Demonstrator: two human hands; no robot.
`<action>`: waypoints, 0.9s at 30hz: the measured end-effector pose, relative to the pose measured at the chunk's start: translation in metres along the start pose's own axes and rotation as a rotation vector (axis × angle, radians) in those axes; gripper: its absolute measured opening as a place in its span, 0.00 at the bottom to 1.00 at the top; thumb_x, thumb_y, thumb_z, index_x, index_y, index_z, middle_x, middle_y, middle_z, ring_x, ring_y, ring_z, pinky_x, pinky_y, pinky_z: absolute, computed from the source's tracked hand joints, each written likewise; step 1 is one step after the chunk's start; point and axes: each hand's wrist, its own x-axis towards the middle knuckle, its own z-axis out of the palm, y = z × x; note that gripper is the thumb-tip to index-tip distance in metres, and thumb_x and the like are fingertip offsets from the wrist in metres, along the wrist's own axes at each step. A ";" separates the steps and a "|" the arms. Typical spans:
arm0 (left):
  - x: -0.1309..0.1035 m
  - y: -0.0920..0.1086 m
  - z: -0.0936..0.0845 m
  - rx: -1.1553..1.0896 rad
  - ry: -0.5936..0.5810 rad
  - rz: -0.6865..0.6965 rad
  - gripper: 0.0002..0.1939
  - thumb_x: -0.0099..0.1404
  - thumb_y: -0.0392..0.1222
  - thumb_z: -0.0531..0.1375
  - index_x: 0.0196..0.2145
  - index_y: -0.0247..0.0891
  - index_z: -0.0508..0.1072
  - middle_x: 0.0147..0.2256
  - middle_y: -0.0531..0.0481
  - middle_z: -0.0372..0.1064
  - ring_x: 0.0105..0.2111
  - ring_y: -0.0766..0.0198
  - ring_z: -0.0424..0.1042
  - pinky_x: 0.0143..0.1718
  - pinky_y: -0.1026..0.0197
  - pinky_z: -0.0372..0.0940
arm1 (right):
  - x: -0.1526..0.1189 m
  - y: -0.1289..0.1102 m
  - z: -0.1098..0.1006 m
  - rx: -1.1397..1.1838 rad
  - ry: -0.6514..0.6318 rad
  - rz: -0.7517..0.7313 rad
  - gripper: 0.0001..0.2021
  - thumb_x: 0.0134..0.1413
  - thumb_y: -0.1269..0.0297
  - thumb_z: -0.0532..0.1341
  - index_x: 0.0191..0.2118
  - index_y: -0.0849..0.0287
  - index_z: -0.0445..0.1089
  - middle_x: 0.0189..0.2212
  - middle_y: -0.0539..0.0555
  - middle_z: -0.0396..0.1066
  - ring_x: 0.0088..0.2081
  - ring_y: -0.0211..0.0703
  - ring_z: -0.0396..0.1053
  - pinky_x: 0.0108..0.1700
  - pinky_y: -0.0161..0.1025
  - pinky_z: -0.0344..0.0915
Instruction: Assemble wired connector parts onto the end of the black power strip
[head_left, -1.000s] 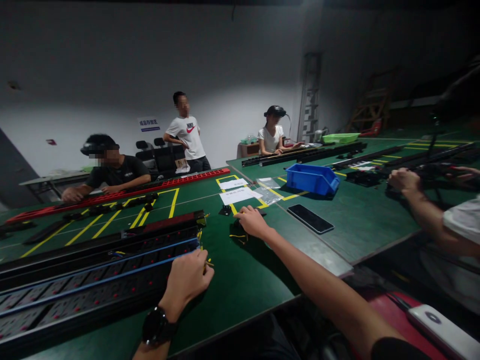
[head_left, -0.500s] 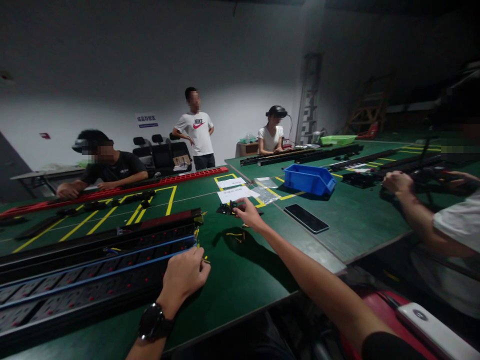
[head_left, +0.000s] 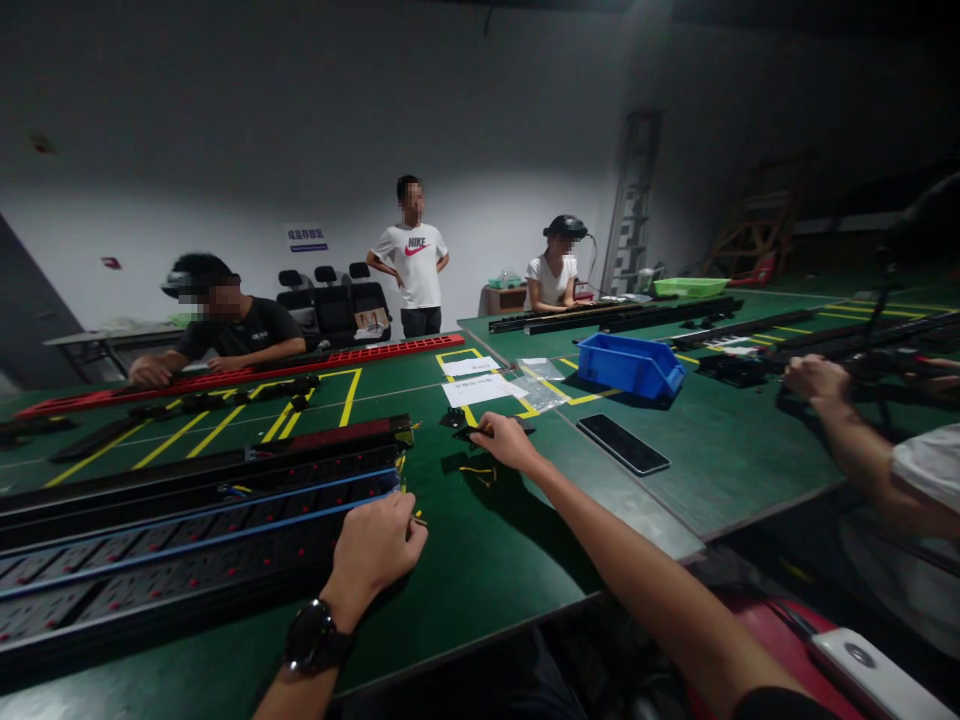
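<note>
1. Fingers (head_left: 486, 424) of the right hand (head_left: 507, 443) are bent and nearly closed, pinching a dark flat part (head_left: 465, 433) just above or on the green table (head_left: 457, 580); which of the two cannot be told.
2. Left hand (head_left: 380, 545): fingers curled, thumb near the index finger, beside the wired end of a long black assembly (head_left: 300, 520) with blue strips; whether they grip its yellow-tipped wires (head_left: 418, 517) cannot be told.
3. Beyond the right fingertips: a small black piece (head_left: 453, 417) and printed sheets (head_left: 481, 389).
4. Nearer the wearer than those fingertips: loose yellow wire (head_left: 480, 473).
5. Right of them: a phone (head_left: 623, 443), with a blue bin (head_left: 628, 367) farther back.
</note>
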 end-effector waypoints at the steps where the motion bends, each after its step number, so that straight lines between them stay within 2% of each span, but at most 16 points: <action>1: 0.000 0.000 0.000 0.000 0.000 0.001 0.09 0.67 0.40 0.50 0.33 0.40 0.69 0.32 0.47 0.73 0.32 0.56 0.74 0.31 0.57 0.54 | -0.001 -0.002 -0.002 -0.096 0.001 -0.016 0.06 0.60 0.61 0.65 0.38 0.58 0.74 0.34 0.55 0.77 0.36 0.45 0.73 0.35 0.36 0.60; 7: 0.001 -0.001 0.000 -0.002 -0.008 0.002 0.08 0.67 0.40 0.51 0.33 0.40 0.69 0.33 0.47 0.73 0.32 0.57 0.73 0.31 0.57 0.54 | -0.006 -0.010 -0.012 -0.440 -0.013 -0.117 0.06 0.62 0.62 0.64 0.38 0.59 0.75 0.38 0.59 0.77 0.43 0.51 0.71 0.40 0.39 0.59; 11: 0.000 0.000 -0.001 -0.007 -0.011 0.001 0.08 0.67 0.40 0.51 0.32 0.40 0.69 0.32 0.47 0.73 0.31 0.57 0.73 0.30 0.58 0.53 | -0.004 -0.004 -0.016 -0.485 -0.010 -0.092 0.07 0.60 0.61 0.65 0.34 0.58 0.76 0.36 0.59 0.76 0.41 0.51 0.70 0.39 0.39 0.58; 14: 0.000 -0.001 -0.001 -0.012 -0.007 0.007 0.08 0.67 0.39 0.51 0.32 0.40 0.69 0.32 0.47 0.73 0.31 0.57 0.72 0.31 0.58 0.53 | 0.000 0.002 -0.017 -0.284 0.038 -0.026 0.09 0.58 0.59 0.66 0.32 0.58 0.75 0.32 0.56 0.75 0.36 0.47 0.70 0.35 0.38 0.56; 17: 0.000 -0.001 0.000 -0.017 -0.005 0.010 0.08 0.67 0.40 0.51 0.32 0.40 0.69 0.32 0.47 0.73 0.32 0.57 0.72 0.31 0.58 0.54 | 0.003 0.003 -0.015 0.045 0.032 0.004 0.13 0.57 0.55 0.66 0.29 0.59 0.73 0.27 0.52 0.72 0.31 0.42 0.67 0.31 0.36 0.54; 20: 0.000 -0.001 0.001 -0.016 -0.007 0.012 0.09 0.67 0.40 0.51 0.33 0.40 0.69 0.33 0.47 0.73 0.32 0.57 0.73 0.31 0.57 0.54 | 0.003 -0.004 -0.013 0.419 -0.073 0.013 0.16 0.56 0.49 0.66 0.30 0.59 0.71 0.26 0.50 0.71 0.28 0.38 0.64 0.28 0.34 0.53; 23: 0.000 0.000 0.001 -0.019 -0.012 0.013 0.08 0.67 0.40 0.51 0.33 0.40 0.70 0.33 0.47 0.73 0.33 0.56 0.73 0.32 0.57 0.55 | -0.001 -0.013 -0.009 0.759 -0.215 0.089 0.20 0.52 0.45 0.69 0.33 0.59 0.71 0.25 0.49 0.70 0.25 0.34 0.62 0.26 0.32 0.54; 25: 0.000 0.000 0.000 -0.023 -0.017 0.012 0.08 0.67 0.39 0.51 0.33 0.40 0.70 0.33 0.46 0.73 0.33 0.56 0.73 0.32 0.58 0.56 | -0.004 -0.017 -0.008 0.915 -0.292 0.157 0.22 0.48 0.44 0.71 0.34 0.60 0.70 0.25 0.48 0.70 0.24 0.32 0.62 0.26 0.31 0.56; 27: 0.000 0.000 0.000 -0.026 -0.022 0.010 0.08 0.67 0.39 0.51 0.34 0.39 0.70 0.33 0.46 0.73 0.33 0.56 0.73 0.32 0.57 0.56 | -0.007 -0.020 -0.007 0.972 -0.377 0.183 0.24 0.47 0.43 0.72 0.34 0.60 0.70 0.26 0.48 0.71 0.25 0.32 0.64 0.27 0.30 0.59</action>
